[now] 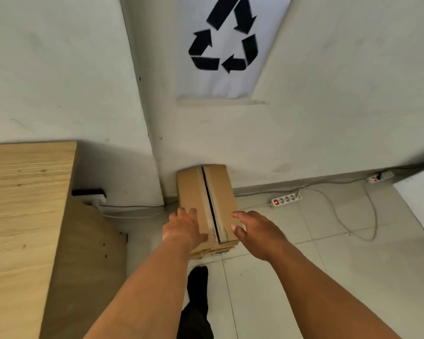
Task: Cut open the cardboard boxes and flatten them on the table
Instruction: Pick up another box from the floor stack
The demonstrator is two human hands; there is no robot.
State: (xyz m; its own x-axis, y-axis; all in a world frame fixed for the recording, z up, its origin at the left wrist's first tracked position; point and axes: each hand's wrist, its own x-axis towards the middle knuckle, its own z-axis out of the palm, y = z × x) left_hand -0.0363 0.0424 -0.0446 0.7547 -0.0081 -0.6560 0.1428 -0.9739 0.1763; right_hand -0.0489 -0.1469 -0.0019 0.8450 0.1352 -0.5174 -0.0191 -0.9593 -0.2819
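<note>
both hands are open, gripping nothing: left hand [184,227] rests on the box [220,189] top, right hand [255,231] is just beside its right side. box stands at the floor's [279,265] far edge, against the wall. best to clasp both sides low before lifting it to the table [22,204].

A person seen from their own head. The left hand [184,227] and right hand [255,231] are bare, and both forearms [142,289] are uncovered down to the lower edge of view. Below them is one foot [197,277] in plain black, sock or shoe unclear, under a black trouser leg [194,321].
</note>
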